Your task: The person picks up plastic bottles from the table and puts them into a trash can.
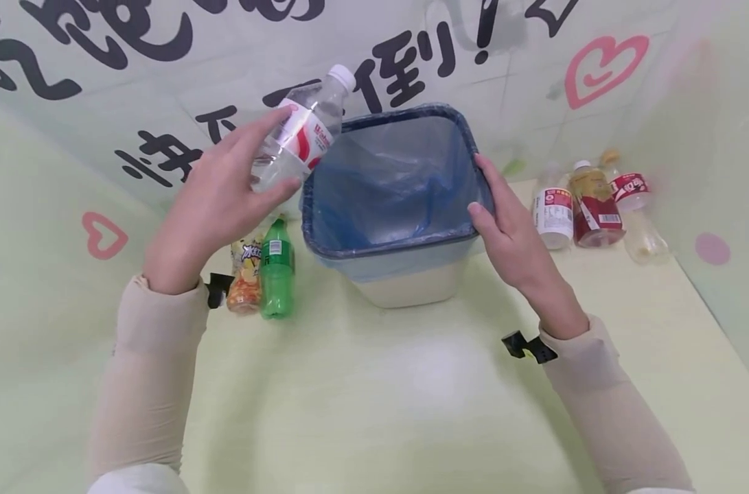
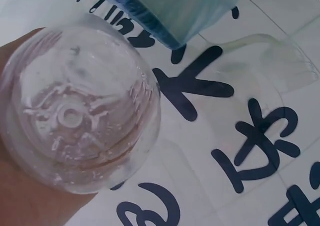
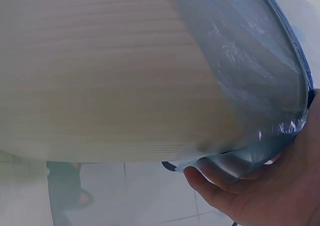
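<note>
My left hand (image 1: 210, 189) grips a clear plastic bottle (image 1: 305, 137) by its white-and-red label. The bottle is tilted, its white cap up and to the right, beside the left back corner of a bin (image 1: 405, 285). In the left wrist view, the round ribbed base of the bottle (image 2: 70, 117) faces the camera. With my right hand (image 1: 515, 237) I hold the bin's right rim, over the blue bag (image 1: 405, 171) lining it. The right wrist view shows the fingers (image 3: 215, 186) curled under the bag's edge, against the cream bin wall (image 3: 110, 80).
Left of the bin lie a green bottle (image 1: 278, 274) and an orange-labelled bottle (image 1: 246, 274). To the right are a white bottle (image 1: 555, 213), a dark red one (image 1: 595, 206) and a clear red-labelled one (image 1: 631, 189). A wall with black lettering (image 1: 405, 65) stands behind the table (image 1: 374, 412).
</note>
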The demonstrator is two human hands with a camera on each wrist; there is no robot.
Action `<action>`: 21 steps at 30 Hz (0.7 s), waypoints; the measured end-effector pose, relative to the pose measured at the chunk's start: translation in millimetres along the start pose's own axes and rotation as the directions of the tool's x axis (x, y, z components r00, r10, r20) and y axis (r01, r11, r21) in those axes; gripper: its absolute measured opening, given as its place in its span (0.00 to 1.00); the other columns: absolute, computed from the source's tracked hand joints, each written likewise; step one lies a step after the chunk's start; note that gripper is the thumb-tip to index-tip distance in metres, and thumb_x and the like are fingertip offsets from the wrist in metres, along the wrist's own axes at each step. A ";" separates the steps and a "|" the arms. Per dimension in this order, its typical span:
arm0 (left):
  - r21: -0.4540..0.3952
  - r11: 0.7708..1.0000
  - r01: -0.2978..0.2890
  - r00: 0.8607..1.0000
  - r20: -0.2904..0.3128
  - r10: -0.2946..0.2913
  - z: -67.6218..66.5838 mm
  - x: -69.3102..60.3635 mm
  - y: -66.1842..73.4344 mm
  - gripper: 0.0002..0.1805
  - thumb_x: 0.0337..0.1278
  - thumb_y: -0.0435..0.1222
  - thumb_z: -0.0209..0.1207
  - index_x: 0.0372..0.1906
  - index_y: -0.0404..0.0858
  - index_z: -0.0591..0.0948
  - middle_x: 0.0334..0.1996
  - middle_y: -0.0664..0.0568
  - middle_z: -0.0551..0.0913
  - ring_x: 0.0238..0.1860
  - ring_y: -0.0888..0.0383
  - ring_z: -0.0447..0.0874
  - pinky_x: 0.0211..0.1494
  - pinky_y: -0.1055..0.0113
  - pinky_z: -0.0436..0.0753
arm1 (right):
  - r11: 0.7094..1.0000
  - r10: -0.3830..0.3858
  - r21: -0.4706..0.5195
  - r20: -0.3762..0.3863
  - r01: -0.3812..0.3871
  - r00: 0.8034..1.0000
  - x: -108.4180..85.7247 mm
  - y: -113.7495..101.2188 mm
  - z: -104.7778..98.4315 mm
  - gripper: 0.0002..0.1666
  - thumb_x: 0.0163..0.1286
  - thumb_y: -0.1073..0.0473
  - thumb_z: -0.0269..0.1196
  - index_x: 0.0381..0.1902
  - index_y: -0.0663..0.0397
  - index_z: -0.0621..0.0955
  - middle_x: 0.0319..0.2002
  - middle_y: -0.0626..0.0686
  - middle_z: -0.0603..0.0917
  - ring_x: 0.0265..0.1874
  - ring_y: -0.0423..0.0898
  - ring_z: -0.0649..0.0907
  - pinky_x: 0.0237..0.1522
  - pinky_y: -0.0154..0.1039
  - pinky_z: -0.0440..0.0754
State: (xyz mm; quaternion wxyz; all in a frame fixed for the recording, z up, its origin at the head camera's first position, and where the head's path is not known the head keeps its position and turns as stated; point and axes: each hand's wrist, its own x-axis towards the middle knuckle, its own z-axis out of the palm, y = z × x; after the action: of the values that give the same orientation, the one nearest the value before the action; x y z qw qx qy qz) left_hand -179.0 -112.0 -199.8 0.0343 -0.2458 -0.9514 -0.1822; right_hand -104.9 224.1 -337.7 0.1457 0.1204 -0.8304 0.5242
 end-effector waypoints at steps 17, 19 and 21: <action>0.064 0.996 -0.069 0.994 0.095 0.063 11.7 14.9 36.1 0.44 0.63 0.48 0.63 0.78 0.65 0.52 0.70 0.46 0.68 0.53 0.45 0.74 0.54 0.43 0.77 | 1.000 0.010 0.005 0.040 -0.010 0.999 1.9 -1.2 -0.5 0.37 0.78 0.54 0.50 0.80 0.46 0.52 0.78 0.49 0.54 0.76 0.44 0.55 0.75 0.45 0.51; 0.065 0.994 -0.084 0.992 0.100 0.077 13.9 17.5 40.7 0.44 0.63 0.49 0.63 0.78 0.65 0.53 0.70 0.46 0.68 0.53 0.46 0.74 0.53 0.44 0.77 | 1.000 0.014 0.004 0.037 -0.014 0.999 1.6 -2.0 -1.0 0.37 0.78 0.54 0.50 0.80 0.44 0.51 0.78 0.48 0.54 0.76 0.44 0.55 0.75 0.45 0.51; 0.064 0.993 -0.097 0.991 0.094 0.091 16.0 20.3 44.9 0.43 0.63 0.48 0.63 0.78 0.64 0.53 0.70 0.46 0.68 0.53 0.46 0.74 0.51 0.46 0.79 | 1.000 0.018 0.008 0.034 -0.019 0.999 1.5 -2.7 -1.7 0.37 0.78 0.54 0.49 0.80 0.44 0.51 0.78 0.48 0.54 0.76 0.44 0.55 0.75 0.45 0.51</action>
State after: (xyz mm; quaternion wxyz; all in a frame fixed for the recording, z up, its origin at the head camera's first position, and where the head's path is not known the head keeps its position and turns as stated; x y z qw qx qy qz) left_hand -174.8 -60.5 -196.7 0.0077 -0.2971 -0.9450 -0.1362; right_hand -105.1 224.5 -334.2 0.1262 0.1222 -0.8317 0.5268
